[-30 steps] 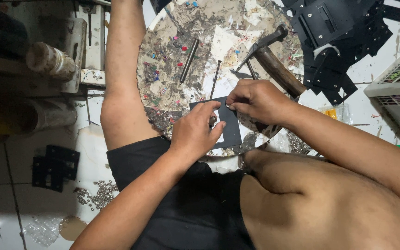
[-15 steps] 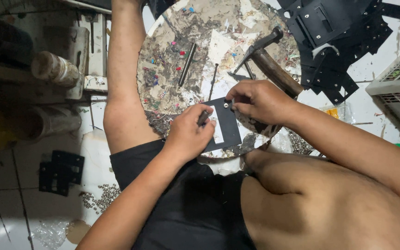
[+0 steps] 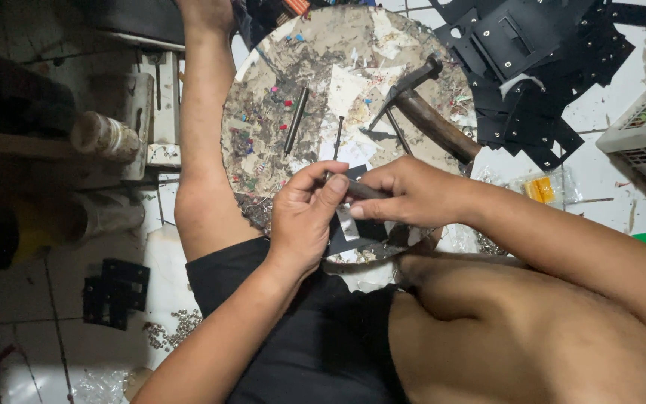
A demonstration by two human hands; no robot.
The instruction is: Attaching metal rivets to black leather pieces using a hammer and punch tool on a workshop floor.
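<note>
Hands meet over the round work block [image 3: 263, 112]: left hand [image 3: 304, 217] and right hand [image 3: 413, 196] pinch a thin rod [image 3: 364, 190] above one black plate [image 3: 357, 228]. Many black plates [image 3: 540, 67] lie piled beyond the block, seemingly unworked.

Both hands meet at the near edge of a round, stained work block [image 3: 353, 45]. The left hand [image 3: 304, 217] pinches a thin dark metal rod [image 3: 360, 190] with thumb and fingers, and the right hand [image 3: 413, 196] grips the same rod from the other side. Under them lies a flat black metal plate [image 3: 353, 232]. In the middle of the block rests a hammer [image 3: 428, 112] with a wooden handle, beside a dark punch [image 3: 296, 120]. A heap of black plates [image 3: 540, 60] lies on the floor past the block's right edge.
</note>
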